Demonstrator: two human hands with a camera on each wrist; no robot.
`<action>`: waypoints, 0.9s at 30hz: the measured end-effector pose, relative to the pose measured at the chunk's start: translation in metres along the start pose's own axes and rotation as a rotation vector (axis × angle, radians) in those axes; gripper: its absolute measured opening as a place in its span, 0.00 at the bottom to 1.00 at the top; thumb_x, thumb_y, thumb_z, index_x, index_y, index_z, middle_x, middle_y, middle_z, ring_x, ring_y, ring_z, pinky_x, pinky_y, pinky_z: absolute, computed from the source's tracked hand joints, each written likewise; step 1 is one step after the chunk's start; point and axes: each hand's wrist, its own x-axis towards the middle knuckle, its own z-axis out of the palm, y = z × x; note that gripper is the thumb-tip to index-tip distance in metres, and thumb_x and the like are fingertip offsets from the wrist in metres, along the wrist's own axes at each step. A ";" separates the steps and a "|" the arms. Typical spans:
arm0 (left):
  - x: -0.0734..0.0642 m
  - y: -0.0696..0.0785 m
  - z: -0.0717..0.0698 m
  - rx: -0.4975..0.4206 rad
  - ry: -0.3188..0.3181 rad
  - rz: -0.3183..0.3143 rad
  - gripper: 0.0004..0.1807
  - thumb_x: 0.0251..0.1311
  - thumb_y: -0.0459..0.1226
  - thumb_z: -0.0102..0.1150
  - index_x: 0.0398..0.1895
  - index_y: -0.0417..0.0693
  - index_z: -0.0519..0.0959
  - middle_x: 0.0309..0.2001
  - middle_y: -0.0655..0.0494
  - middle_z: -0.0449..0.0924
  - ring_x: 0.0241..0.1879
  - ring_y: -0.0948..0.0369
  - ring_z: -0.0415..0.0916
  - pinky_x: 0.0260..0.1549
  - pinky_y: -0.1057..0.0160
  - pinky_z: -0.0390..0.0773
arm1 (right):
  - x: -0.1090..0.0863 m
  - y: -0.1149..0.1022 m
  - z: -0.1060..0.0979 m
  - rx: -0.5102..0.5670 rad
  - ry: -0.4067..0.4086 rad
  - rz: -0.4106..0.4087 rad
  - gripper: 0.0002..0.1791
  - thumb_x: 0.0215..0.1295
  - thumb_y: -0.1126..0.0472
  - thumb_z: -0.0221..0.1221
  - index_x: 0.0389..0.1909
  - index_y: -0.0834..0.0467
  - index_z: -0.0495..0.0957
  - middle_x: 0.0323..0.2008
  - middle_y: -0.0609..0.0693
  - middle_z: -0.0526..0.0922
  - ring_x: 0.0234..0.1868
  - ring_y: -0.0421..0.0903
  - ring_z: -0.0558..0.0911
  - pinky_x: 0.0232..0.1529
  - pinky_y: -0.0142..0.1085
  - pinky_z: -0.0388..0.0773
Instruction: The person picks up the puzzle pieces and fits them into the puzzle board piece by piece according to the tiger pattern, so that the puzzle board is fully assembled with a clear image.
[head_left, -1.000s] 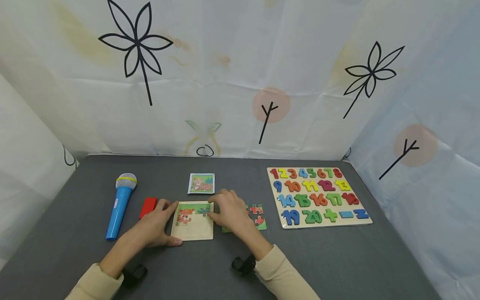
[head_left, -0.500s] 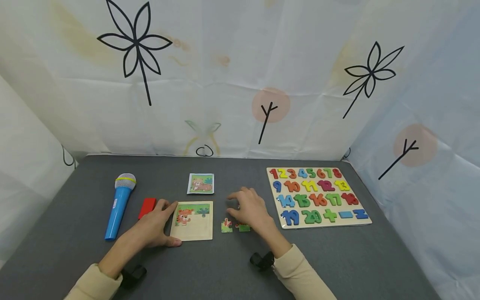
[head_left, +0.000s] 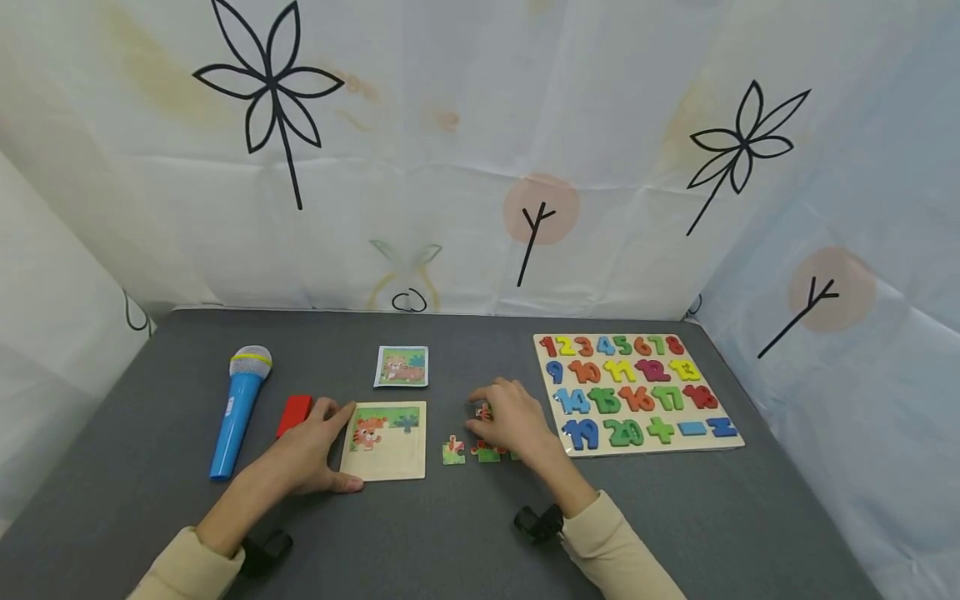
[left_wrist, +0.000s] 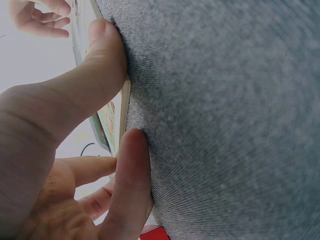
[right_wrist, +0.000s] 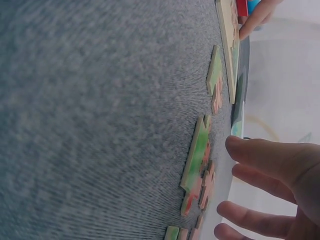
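A wooden puzzle board (head_left: 397, 463) lies on the grey table, its upper part filled with a tiger piece (head_left: 367, 434) and green pieces, its lower part bare wood. My left hand (head_left: 306, 452) holds the board's left side, index finger at the far corner and thumb at the near one. To the right, my right hand (head_left: 513, 417) hovers over loose puzzle pieces (head_left: 453, 452) with fingers spread apart. In the right wrist view its fingertips sit above several red and green pieces (right_wrist: 197, 155), holding nothing. One small piece (head_left: 483, 412) shows between thumb and index in the head view.
A small picture card (head_left: 402, 367) lies behind the board. A red block (head_left: 295, 413) and a blue toy microphone (head_left: 242, 417) are on the left. A number puzzle board (head_left: 671, 448) lies on the right. White printed cloth walls surround the table.
My right hand has left the board's upper right corner and moved right over the loose pieces, uncovering the green corner piece. The left hand stays on the board.
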 end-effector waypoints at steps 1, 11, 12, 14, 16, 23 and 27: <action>0.000 0.000 0.000 -0.001 -0.001 0.000 0.65 0.38 0.57 0.83 0.77 0.36 0.61 0.66 0.34 0.63 0.42 0.51 0.74 0.43 0.46 0.83 | 0.000 0.000 0.000 -0.001 -0.005 0.002 0.17 0.61 0.54 0.72 0.50 0.55 0.88 0.49 0.57 0.86 0.54 0.58 0.81 0.45 0.55 0.82; 0.000 0.000 0.002 -0.003 0.014 0.007 0.65 0.37 0.57 0.84 0.76 0.36 0.62 0.65 0.34 0.64 0.41 0.51 0.74 0.41 0.48 0.83 | 0.000 0.003 0.002 -0.011 -0.045 0.007 0.17 0.60 0.53 0.73 0.49 0.54 0.88 0.46 0.55 0.86 0.47 0.51 0.80 0.39 0.47 0.80; 0.000 0.000 0.002 -0.004 0.015 0.007 0.65 0.37 0.57 0.84 0.76 0.36 0.62 0.65 0.34 0.64 0.41 0.51 0.74 0.42 0.48 0.83 | -0.001 0.003 0.002 -0.010 -0.043 0.006 0.17 0.61 0.53 0.73 0.49 0.55 0.88 0.46 0.55 0.85 0.47 0.51 0.80 0.38 0.46 0.80; 0.000 -0.001 0.002 -0.005 0.013 0.005 0.65 0.37 0.57 0.84 0.76 0.36 0.61 0.65 0.34 0.64 0.41 0.51 0.74 0.42 0.48 0.83 | -0.001 0.004 0.002 -0.012 -0.032 0.003 0.17 0.61 0.54 0.72 0.49 0.55 0.89 0.45 0.55 0.85 0.46 0.51 0.80 0.36 0.45 0.79; 0.000 -0.001 0.002 -0.005 0.013 0.006 0.65 0.37 0.57 0.84 0.76 0.36 0.61 0.65 0.34 0.64 0.42 0.51 0.74 0.42 0.47 0.83 | -0.002 0.006 0.002 -0.011 -0.015 0.003 0.16 0.61 0.55 0.72 0.48 0.55 0.89 0.44 0.55 0.85 0.44 0.50 0.79 0.34 0.42 0.76; 0.000 -0.002 0.002 -0.002 0.016 0.006 0.65 0.37 0.57 0.84 0.77 0.37 0.61 0.66 0.34 0.63 0.42 0.51 0.74 0.42 0.47 0.83 | -0.003 0.010 0.001 0.017 0.021 -0.015 0.13 0.62 0.59 0.71 0.47 0.56 0.89 0.42 0.56 0.85 0.41 0.50 0.78 0.32 0.38 0.69; 0.001 -0.002 0.002 -0.001 0.015 0.007 0.65 0.37 0.57 0.84 0.77 0.37 0.61 0.66 0.34 0.63 0.42 0.50 0.74 0.42 0.46 0.83 | -0.004 0.011 0.003 0.016 0.013 -0.009 0.13 0.63 0.59 0.70 0.47 0.56 0.89 0.43 0.56 0.85 0.42 0.50 0.79 0.32 0.39 0.70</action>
